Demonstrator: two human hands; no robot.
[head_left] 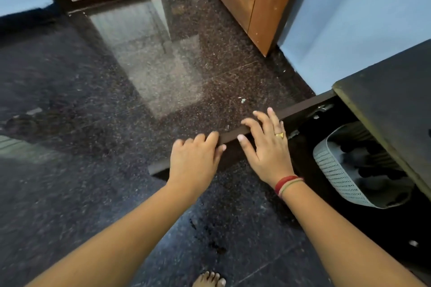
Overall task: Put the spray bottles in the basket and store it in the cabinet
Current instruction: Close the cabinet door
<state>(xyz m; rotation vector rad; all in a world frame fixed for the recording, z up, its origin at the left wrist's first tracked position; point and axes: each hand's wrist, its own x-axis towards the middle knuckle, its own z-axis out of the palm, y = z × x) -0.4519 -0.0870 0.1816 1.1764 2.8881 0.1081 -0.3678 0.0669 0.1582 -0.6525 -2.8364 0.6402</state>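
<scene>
A dark speckled stone floor (163,81) fills the view, with pale blue walls and a brown wooden unit (245,0) at the back. At right a low cabinet (391,91) stands open, its dark door (233,136) swung out over the floor. Inside sits a white perforated basket (335,170) holding dark shapes, too shadowed to identify. The left hand (193,158) curls its grip over the door's top edge; the right hand (268,144), wearing a ring and wrist threads, lies on that edge with fingers spread.
</scene>
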